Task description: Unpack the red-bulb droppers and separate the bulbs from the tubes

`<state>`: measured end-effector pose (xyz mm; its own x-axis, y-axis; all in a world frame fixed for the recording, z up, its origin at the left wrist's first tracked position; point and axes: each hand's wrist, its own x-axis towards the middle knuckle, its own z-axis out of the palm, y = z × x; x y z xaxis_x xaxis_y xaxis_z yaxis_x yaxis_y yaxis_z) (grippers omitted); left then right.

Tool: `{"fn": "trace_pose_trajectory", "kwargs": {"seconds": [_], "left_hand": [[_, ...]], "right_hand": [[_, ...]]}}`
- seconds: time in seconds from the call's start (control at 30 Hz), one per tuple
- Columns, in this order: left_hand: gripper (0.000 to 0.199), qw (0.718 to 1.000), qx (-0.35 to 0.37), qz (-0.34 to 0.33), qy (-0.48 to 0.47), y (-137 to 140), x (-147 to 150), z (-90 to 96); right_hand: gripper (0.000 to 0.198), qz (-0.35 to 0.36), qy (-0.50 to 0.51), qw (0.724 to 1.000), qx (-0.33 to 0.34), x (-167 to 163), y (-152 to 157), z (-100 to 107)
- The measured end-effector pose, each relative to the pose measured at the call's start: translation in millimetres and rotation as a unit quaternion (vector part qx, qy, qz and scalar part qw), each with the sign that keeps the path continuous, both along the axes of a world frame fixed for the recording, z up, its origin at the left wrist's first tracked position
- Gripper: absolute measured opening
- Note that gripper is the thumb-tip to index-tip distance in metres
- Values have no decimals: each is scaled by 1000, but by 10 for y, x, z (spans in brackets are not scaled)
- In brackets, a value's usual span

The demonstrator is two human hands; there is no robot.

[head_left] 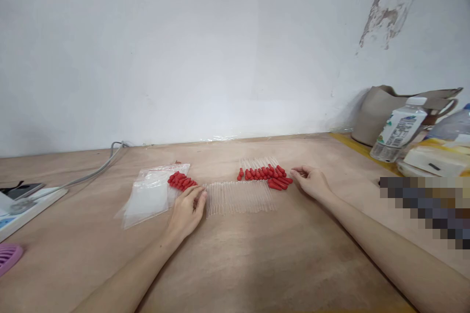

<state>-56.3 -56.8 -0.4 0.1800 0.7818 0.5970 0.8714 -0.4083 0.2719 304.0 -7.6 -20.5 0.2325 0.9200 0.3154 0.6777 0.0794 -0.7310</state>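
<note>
A row of clear thin tubes [240, 198] lies side by side on the wooden table. My left hand [187, 210] is at the row's left end, thumb and forefinger drawn close together; what is between them, if anything, is hidden. Just beyond it, a pile of red rubber bulbs [179, 181] rests by clear plastic bags [150, 195]. Behind the row lie more clear tubes [257, 162] with red bulbs [262, 172] at their near ends. A few loose red bulbs [279, 184] sit at the right, beside my right hand [310, 181], whose curved fingers are slightly apart with nothing visible in them.
A white wall stands behind the table [227, 264]. At right are a plastic bottle [400, 129], a grey-brown bag [374, 112] and a white-and-yellow packet [435, 159]. On the left, a grey cable [91, 176] runs to a white power strip [36, 212]; a pink object [10, 257] is nearer.
</note>
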Motion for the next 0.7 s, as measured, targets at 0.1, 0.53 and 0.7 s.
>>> {"fn": "trace_pose_trajectory", "kwargs": {"seconds": [0.1, 0.53, 0.7], "left_hand": [[29, 1000, 13, -4, -28, 16, -12, 13], [22, 998, 64, 2, 14, 5, -12, 2], [20, 994, 98, -26, 37, 11, -5, -9]], "right_hand": [[29, -12, -17, 1000, -15, -40, 69, 63], [24, -91, -21, 993, -74, -242, 264, 315], [28, -49, 19, 998, -22, -352, 124, 389]]}}
